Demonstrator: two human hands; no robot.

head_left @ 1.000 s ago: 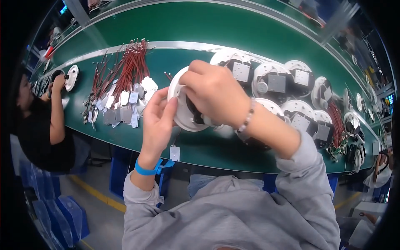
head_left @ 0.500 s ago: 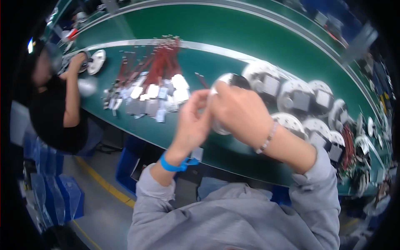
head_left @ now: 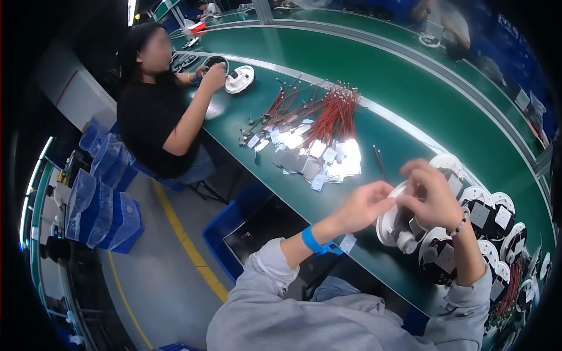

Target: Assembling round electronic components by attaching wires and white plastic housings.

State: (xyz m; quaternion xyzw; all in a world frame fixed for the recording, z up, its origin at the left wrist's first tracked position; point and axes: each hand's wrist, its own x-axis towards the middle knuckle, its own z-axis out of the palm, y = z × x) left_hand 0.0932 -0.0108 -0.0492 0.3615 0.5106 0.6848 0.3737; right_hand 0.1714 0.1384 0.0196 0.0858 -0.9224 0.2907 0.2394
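Between my hands a white round housing (head_left: pixel 384 228) is tilted on edge over the bench, with a small white knob-like part (head_left: pixel 405 241) at its lower side. My left hand (head_left: pixel 366 206) pinches its rim between thumb and fingers. Over the upper part of the same housing is my right hand (head_left: pixel 436 196), its thumb and fingers curled in. Whatever sits between the right fingertips is hidden. Just beyond the housing lies a short dark red wire piece (head_left: pixel 379 161) on the green bench.
Left of my hands lies a pile of silvery plates (head_left: pixel 316 158) with red wire bundles (head_left: pixel 339 108). Several white round units (head_left: pixel 480 213) line the right side. A co-worker (head_left: pixel 158 117) handles a round part at the far left. A blue bin (head_left: pixel 222 231) stands below the bench edge.
My view has swung left, so the bench and hands appear further right. The right hand has shifted off the left, uncovering more of the housing, which both hands still surround.
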